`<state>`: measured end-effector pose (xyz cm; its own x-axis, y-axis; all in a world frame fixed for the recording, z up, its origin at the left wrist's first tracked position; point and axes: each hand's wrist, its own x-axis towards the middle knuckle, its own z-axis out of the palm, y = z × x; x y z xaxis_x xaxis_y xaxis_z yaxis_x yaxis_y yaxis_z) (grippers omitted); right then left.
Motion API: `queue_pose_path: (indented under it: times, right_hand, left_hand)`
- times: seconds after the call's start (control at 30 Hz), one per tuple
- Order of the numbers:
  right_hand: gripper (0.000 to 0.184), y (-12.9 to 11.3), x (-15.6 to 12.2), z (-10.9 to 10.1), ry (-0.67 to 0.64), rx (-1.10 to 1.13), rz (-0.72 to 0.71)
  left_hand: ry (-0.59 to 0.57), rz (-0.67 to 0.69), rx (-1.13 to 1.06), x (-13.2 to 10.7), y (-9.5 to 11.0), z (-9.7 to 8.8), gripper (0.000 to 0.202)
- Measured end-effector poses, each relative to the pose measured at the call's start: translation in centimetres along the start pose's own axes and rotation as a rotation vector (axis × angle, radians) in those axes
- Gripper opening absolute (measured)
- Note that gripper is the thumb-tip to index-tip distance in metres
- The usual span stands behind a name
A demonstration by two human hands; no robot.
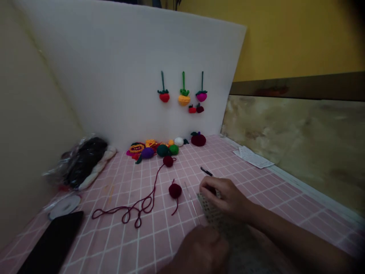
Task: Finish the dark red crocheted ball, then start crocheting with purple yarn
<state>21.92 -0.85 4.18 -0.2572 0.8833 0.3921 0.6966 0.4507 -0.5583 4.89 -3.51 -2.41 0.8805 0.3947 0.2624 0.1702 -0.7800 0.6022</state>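
Note:
My right hand (224,194) is closed at the upper edge of a grey-green patterned cloth (212,219), which hangs down toward my lap. Below it, my left hand (203,247) is a dark, slightly blurred fist at the bottom of the view; what its fingers hold is hidden. A thin metal crochet hook (191,201) points away from me, its near end meeting the left hand. Left of the hook sits a small dark red yarn ball (175,191) with short loose ends. Farther back, a second dark red ball (168,161) trails a long looped strand (142,207).
A black pen (206,171) lies beyond my right hand. Crocheted pieces, coloured balls (147,153) and a dark red crocheted fruit (198,139) line the white board (128,76). Left are bagged yarn (87,161), a white spool (65,205) and a black phone (53,243). Papers (253,156) lie right.

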Motion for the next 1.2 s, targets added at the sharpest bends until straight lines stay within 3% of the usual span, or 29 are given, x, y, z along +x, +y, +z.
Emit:
queue_pose_path:
  times: [0.03,0.17,0.3,0.47,0.67,0.87,1.2]
  right_hand:
    - [0.013,0.1,0.2,-0.3,-0.013,-0.015,-0.007]
    - [0.015,1.8,1.8,-0.6,-0.058,-0.077,-0.020]
    - [0.013,4.9,4.8,0.2,-0.075,-0.152,-0.004]
    - [0.017,8.1,9.3,1.8,-0.068,-0.254,0.033]
    - [0.031,10.2,13.9,3.7,-0.069,-0.369,0.078]
    - [0.033,11.5,17.8,4.1,0.070,-0.454,0.173]
    - [0.034,13.7,21.0,6.9,0.063,-0.447,0.284]
  left_hand:
    - [0.043,0.047,0.087,0.5,-1.0,-0.7,0.011]
    - [0.305,-0.134,-0.039,1.2,-3.4,-3.2,0.015]
    - [0.390,-0.264,-0.140,1.0,-4.1,-3.7,0.015]
    - [0.375,-0.194,-0.095,0.9,-4.7,-3.2,0.016]
    - [0.315,-0.163,-0.039,0.7,-4.7,-3.0,0.016]
    - [0.313,-0.078,0.050,0.7,-4.4,-2.8,0.015]
    - [0.288,-0.057,0.095,0.8,-5.0,-2.2,0.010]
